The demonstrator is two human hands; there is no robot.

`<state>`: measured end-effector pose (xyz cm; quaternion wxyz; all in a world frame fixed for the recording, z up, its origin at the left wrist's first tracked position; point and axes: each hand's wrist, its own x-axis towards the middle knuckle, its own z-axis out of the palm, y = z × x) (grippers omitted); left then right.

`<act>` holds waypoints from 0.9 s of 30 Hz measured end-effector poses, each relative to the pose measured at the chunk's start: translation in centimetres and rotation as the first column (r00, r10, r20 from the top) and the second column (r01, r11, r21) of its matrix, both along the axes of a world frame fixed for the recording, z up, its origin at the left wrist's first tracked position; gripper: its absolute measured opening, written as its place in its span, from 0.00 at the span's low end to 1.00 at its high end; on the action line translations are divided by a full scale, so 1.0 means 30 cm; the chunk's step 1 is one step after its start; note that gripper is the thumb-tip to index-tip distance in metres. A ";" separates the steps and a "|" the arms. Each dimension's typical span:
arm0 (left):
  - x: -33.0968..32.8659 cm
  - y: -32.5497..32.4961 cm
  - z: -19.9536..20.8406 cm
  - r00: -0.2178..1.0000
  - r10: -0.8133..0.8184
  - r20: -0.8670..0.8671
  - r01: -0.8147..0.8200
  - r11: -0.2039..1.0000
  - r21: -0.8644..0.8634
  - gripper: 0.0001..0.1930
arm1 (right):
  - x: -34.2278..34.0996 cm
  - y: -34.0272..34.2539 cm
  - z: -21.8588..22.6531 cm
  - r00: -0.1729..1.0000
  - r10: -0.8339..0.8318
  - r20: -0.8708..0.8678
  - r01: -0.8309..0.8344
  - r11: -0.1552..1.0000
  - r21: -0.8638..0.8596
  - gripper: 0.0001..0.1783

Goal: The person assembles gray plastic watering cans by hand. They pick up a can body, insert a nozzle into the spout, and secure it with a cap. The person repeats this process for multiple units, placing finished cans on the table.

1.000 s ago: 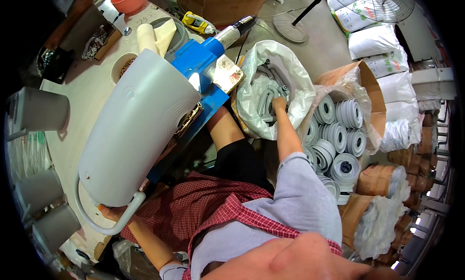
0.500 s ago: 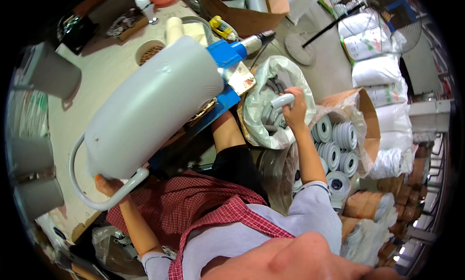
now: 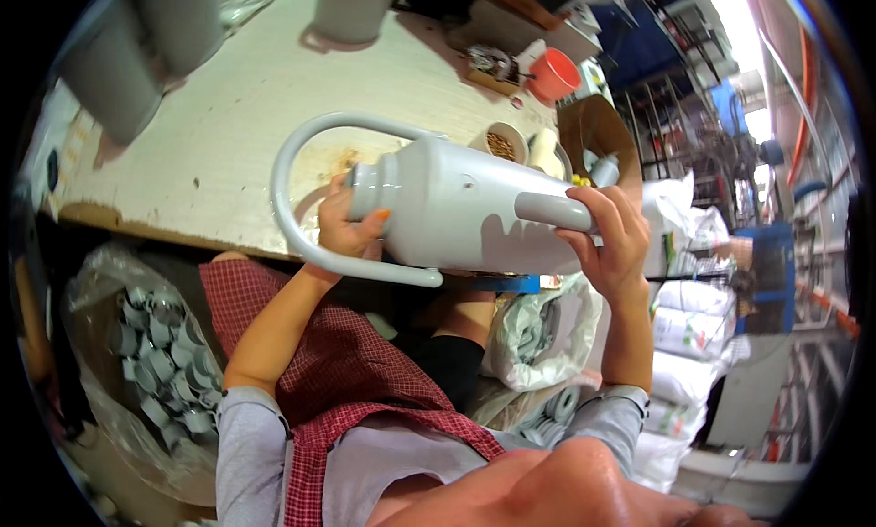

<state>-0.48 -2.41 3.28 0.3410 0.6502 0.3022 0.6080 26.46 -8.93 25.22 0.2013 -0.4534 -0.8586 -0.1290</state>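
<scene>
A large light-grey plastic flask casing (image 3: 456,203) lies sideways in front of me over the table edge, its loop handle (image 3: 292,157) arching around the neck end. My left hand (image 3: 342,221) is closed around the narrow neck, inside the loop. My right hand (image 3: 613,240) grips one end of a short, smooth grey handle piece (image 3: 550,209) and holds it against or just over the casing's side; whether they touch I cannot tell. Below it, a white woven bag (image 3: 511,367) holds more grey handle pieces.
On the pale table (image 3: 228,116) stand a cup of small brass-coloured parts (image 3: 500,144), a red bowl (image 3: 554,73) and several grey casings (image 3: 356,7). A clear bag of grey collars (image 3: 164,363) sits at lower left. White sacks (image 3: 689,322) are stacked at right.
My view has swung left. The handle piece has come up from the bag to the casing's side in my right hand. The casing has turned, and its neck now shows in my left hand.
</scene>
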 end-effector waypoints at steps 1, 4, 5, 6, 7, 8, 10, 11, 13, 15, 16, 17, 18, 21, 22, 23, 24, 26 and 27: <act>-0.001 0.000 0.000 1.000 0.006 -0.016 -0.006 1.000 0.009 0.15 | -0.033 0.024 -0.001 1.000 0.021 -0.018 -0.021 0.999 -0.042 0.25; -0.002 0.000 0.005 0.999 0.020 -0.031 -0.019 0.998 0.055 0.14 | -0.102 0.071 -0.001 0.998 0.055 -0.016 -0.056 0.991 -0.118 0.25; -0.002 0.002 0.001 0.998 0.051 -0.038 -0.048 0.995 0.083 0.15 | -0.115 0.083 -0.006 0.998 0.055 -0.006 -0.055 0.990 -0.129 0.25; 0.000 0.002 -0.001 0.996 0.077 -0.051 -0.071 0.991 0.112 0.16 | -0.121 0.090 -0.012 0.999 0.049 -0.002 -0.049 0.989 -0.140 0.25; 0.000 -0.004 -0.002 0.995 0.086 -0.057 -0.080 0.991 0.104 0.16 | -0.128 0.099 -0.016 0.999 0.051 0.001 -0.050 0.985 -0.165 0.25; 0.000 -0.011 -0.001 0.994 0.093 -0.064 -0.087 0.992 0.096 0.16 | -0.136 0.104 -0.020 0.999 0.047 0.015 -0.043 0.983 -0.177 0.26; -0.001 -0.007 0.007 0.991 0.107 -0.080 -0.099 0.989 0.106 0.16 | -0.146 0.114 -0.028 0.999 0.029 0.035 -0.022 0.982 -0.189 0.26; 0.000 -0.006 0.011 0.990 0.117 -0.084 -0.107 0.987 0.118 0.16 | -0.149 0.118 -0.027 0.999 0.032 0.044 -0.023 0.981 -0.194 0.26; -0.004 -0.003 0.020 0.988 0.118 -0.096 -0.105 0.986 0.128 0.17 | -0.150 0.125 -0.028 0.998 0.031 0.052 -0.020 0.980 -0.200 0.26; -0.010 -0.001 0.026 0.989 0.108 -0.102 -0.095 0.988 0.124 0.17 | -0.150 0.129 -0.029 0.998 0.035 0.050 -0.024 0.978 -0.205 0.26; -0.011 -0.001 0.025 0.990 0.099 -0.100 -0.087 0.989 0.119 0.17 | -0.150 0.131 -0.028 0.998 0.038 0.048 -0.028 0.978 -0.206 0.26; -0.012 0.000 0.025 0.991 0.091 -0.099 -0.079 0.990 0.114 0.17 | -0.151 0.131 -0.028 0.998 0.039 0.045 -0.029 0.978 -0.208 0.26; -0.013 0.001 0.024 0.992 0.084 -0.097 -0.073 0.991 0.110 0.17 | -0.155 0.132 -0.028 0.998 0.041 0.043 -0.031 0.977 -0.209 0.26; -0.010 0.002 0.021 0.993 0.076 -0.086 -0.067 0.993 0.097 0.16 | -0.159 0.132 -0.026 0.999 0.022 0.036 -0.013 0.974 -0.226 0.26; -0.009 0.005 0.018 0.992 0.092 -0.087 -0.081 0.990 0.116 0.16 | -0.159 0.132 -0.027 0.999 0.012 0.033 -0.004 0.972 -0.234 0.26; -0.008 0.009 0.015 0.990 0.109 -0.089 -0.096 0.986 0.135 0.16 | -0.161 0.134 -0.024 0.999 0.007 0.035 0.002 0.971 -0.238 0.26; -0.005 0.007 0.010 0.988 0.122 -0.091 -0.107 0.983 0.149 0.16 | -0.161 0.131 -0.024 0.999 -0.001 0.036 0.010 0.969 -0.246 0.26; -0.014 -0.005 0.005 0.989 0.065 -0.133 -0.055 0.995 0.080 0.18 | -0.157 0.133 -0.026 0.999 -0.001 0.039 0.011 0.967 -0.253 0.26; -0.019 -0.006 0.008 0.988 0.035 -0.150 -0.028 0.998 0.050 0.19 | -0.157 0.135 -0.025 0.999 0.006 0.042 0.004 0.968 -0.249 0.26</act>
